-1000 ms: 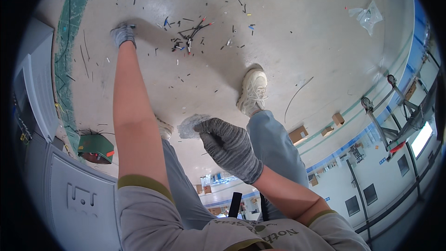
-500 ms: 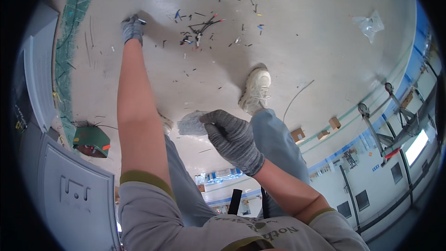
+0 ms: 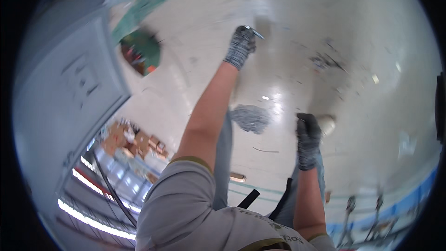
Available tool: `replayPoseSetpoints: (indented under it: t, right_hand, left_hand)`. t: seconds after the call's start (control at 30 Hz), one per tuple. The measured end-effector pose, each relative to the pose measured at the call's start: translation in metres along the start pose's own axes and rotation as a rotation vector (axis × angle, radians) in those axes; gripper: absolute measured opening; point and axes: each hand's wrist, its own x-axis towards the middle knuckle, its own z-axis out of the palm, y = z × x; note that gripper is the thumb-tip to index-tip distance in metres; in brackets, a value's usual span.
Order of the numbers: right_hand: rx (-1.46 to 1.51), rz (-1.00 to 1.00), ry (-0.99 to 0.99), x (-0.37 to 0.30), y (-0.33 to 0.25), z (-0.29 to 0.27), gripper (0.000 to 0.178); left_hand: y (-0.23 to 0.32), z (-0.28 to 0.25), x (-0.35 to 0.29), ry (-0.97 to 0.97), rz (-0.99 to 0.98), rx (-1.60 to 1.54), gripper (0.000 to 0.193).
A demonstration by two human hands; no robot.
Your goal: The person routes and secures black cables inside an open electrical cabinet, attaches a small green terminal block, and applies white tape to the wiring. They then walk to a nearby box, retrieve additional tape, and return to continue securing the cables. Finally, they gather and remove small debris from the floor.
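Observation:
My left hand, in a grey knit glove, reaches out over the floor with its fingers closed around a slim, silvery pen-like tool. The tool sticks out to the right of the fingers, and blur hides its exact kind. My right hand, gloved alike with a darker finger area, is held lower and to the right, by my right leg. Its fingers are curled in, and whatever they may hold is hidden. Between the hands and below the left lies a ragged grey patch on the floor. Farther right sits a small pile of dark cable pieces.
A green bin with bits inside stands at the left, near a large grey cabinet. Cardboard boxes are heaped beyond it at lower left. My shoe shows beside the right hand. A clear plastic bag lies far right.
The view has swung, shifting the floor pieces right and bringing the bin higher. My left hand has shifted toward the middle with the tool; my right hand appears farther right. Everything is more blurred.

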Motion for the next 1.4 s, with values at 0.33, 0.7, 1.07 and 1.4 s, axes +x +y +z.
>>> replayPoseSetpoints:
  t: [0.33,0.7,1.07,1.4]
  right_hand:
    - [-0.119,0.018,-0.234,0.006,0.021,0.074,0.013]
    - [-0.294,-0.035,-0.173,0.016,0.056,0.089,0.01]
    - [-0.493,0.138,0.666,0.215,0.114,-0.169,0.025]
    - [-0.676,0.338,0.819,0.281,0.11,-0.196,0.022]
  left_hand:
    - [0.144,-0.371,-0.11,0.873,0.266,-0.002,0.019]
    - [0.172,-0.574,-0.071,0.372,0.715,1.037,0.044]
    - [0.109,-0.101,-0.183,0.164,-0.205,-0.267,0.021]
    - [0.033,0.105,-0.266,-0.042,-0.459,-0.224,0.026]
